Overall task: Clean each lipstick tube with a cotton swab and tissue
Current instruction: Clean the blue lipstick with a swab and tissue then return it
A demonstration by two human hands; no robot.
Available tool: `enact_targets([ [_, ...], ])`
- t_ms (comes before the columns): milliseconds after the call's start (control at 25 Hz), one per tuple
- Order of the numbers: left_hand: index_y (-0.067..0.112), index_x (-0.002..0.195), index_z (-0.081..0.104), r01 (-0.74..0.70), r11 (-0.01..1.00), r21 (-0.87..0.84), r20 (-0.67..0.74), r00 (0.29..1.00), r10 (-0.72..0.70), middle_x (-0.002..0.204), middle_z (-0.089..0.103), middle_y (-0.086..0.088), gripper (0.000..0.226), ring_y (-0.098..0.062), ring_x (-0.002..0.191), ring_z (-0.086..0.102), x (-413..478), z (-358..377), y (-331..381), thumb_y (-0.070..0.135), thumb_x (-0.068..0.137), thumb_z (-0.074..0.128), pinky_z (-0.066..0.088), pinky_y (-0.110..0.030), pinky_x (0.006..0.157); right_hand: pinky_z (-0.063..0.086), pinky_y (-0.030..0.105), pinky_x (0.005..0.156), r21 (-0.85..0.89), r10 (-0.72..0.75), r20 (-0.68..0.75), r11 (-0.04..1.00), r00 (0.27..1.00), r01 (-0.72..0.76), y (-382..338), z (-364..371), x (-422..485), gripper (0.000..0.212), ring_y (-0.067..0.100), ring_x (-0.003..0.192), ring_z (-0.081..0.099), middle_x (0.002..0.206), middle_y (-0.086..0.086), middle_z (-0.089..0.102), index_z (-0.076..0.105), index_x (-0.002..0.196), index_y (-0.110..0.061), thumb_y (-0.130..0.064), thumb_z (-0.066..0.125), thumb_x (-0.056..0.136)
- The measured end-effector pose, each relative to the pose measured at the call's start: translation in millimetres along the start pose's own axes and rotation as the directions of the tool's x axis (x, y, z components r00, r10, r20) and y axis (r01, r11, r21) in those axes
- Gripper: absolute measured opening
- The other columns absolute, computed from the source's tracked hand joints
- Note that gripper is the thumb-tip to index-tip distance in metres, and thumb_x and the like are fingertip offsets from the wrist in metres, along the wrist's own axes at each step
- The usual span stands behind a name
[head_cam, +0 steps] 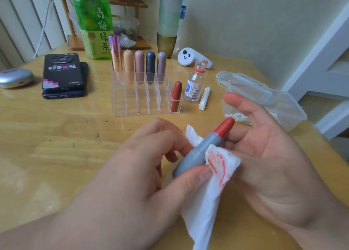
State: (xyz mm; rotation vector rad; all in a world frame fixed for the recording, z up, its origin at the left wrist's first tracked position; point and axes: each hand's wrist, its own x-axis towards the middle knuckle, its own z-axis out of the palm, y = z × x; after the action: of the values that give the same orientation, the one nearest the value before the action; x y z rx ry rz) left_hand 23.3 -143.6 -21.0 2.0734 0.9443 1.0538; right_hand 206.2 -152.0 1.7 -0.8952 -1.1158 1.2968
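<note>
Holding a grey lipstick just above the wooden table, we curl our left hand round the lower half of the tube, the thumb pressing a red-stained tissue against its side. Our right hand sits behind it, palm turned toward us, fingers loosely spread and nearly straight, backing the tissue and the bare red tip. The tube tilts up to the right. Further back stands a clear organizer with five capped tubes in its rear row and a rust-coloured tube at its front right corner. Just right of it are a small open bottle and a few cotton swabs, with a clear plastic box beyond our right fingers.
</note>
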Motion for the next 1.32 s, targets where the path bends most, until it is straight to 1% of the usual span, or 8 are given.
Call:
enact_targets([
  [160,0.036,0.083,0.067,0.026,0.999,-0.039,-0.155,0.987,-0.032,0.086,0.069,0.01,0.029,-0.018,0.065,0.06,3,-4,-9,0.06,0.068,0.073,0.051,-0.034,0.058,0.057,0.032,0.076,0.09,0.012,0.074,0.996,0.997,-0.019,7,-2,0,0.108,0.028,0.089,0.072,0.097,0.019,0.073,0.041,0.139,-0.017,-0.025,0.097,0.047],
  [360,0.032,0.085,0.07,0.105,0.978,-0.178,-0.231,0.962,-0.146,0.07,0.071,0.002,0.039,-0.021,0.063,0.067,6,-1,-6,0.06,0.06,0.08,0.055,-0.045,0.062,0.05,0.045,0.092,0.124,0.003,0.166,0.992,0.986,-0.024,10,0,-8,0.103,0.037,0.11,0.065,0.111,0.015,0.07,0.047,0.138,-0.024,-0.019,0.097,0.048],
  [480,0.032,0.086,0.071,0.139,0.963,-0.23,-0.263,0.944,-0.199,0.072,0.073,0.004,0.037,-0.02,0.065,0.069,6,-2,-11,0.057,0.06,0.081,0.057,-0.042,0.065,0.041,0.054,0.104,0.073,0.068,0.18,0.994,0.981,-0.082,7,0,-10,0.09,0.037,0.115,0.062,0.116,0.015,0.068,0.05,0.137,-0.013,-0.021,0.093,0.059],
  [640,0.025,0.085,0.073,0.176,0.916,-0.36,-0.187,0.949,-0.255,0.07,0.074,-0.001,0.032,-0.017,0.063,0.07,10,-1,-12,0.046,0.063,0.083,0.057,-0.03,0.061,0.043,0.05,0.105,-0.014,0.126,0.162,0.992,0.979,-0.125,11,-1,-8,0.03,0.034,0.119,0.061,0.124,0.018,0.067,0.067,0.121,-0.006,-0.014,0.062,0.093],
  [840,0.021,0.091,0.073,0.189,0.855,-0.483,-0.149,0.944,-0.293,0.07,0.07,-0.006,0.028,-0.015,0.062,0.064,20,-6,-22,0.046,0.079,0.071,0.047,-0.014,0.06,0.054,0.048,0.091,0.132,0.164,-0.042,0.979,0.986,-0.158,8,-5,-5,0.028,0.04,0.106,0.068,0.11,0.026,0.07,0.073,0.104,0.003,0.003,0.056,0.081],
  [960,0.028,0.09,0.074,0.208,0.919,-0.335,-0.229,0.928,-0.294,0.081,0.071,-0.002,0.029,-0.004,0.064,0.056,32,-22,-27,0.055,0.081,0.069,0.043,-0.014,0.062,0.056,0.05,0.087,-0.128,0.082,-0.203,0.986,0.976,-0.11,5,-11,-3,0.021,0.031,0.094,0.073,0.096,0.016,0.076,0.079,0.087,-0.01,-0.004,0.064,0.073],
  [1120,0.022,0.086,0.073,0.213,0.939,-0.268,-0.231,0.932,-0.278,0.082,0.073,-0.003,0.023,-0.006,0.068,0.062,49,-26,-35,0.043,0.076,0.07,0.046,-0.012,0.063,0.055,0.062,0.079,-0.577,-0.031,-0.28,0.804,0.96,-0.143,5,-20,-3,0.026,0.036,0.087,0.071,0.089,0.015,0.074,0.071,0.094,-0.013,-0.026,0.065,0.072],
  [1320,0.03,0.084,0.071,0.239,0.967,-0.083,-0.215,0.944,-0.251,0.08,0.073,0.018,0.008,0.002,0.073,0.067,59,-14,-50,0.031,0.08,0.079,0.046,-0.007,0.065,0.054,0.052,0.065,-0.685,-0.018,-0.247,0.711,0.969,-0.161,2,-14,-1,0.028,0.038,0.081,0.065,0.085,0.018,0.07,0.067,0.086,-0.007,-0.03,0.063,0.07],
])
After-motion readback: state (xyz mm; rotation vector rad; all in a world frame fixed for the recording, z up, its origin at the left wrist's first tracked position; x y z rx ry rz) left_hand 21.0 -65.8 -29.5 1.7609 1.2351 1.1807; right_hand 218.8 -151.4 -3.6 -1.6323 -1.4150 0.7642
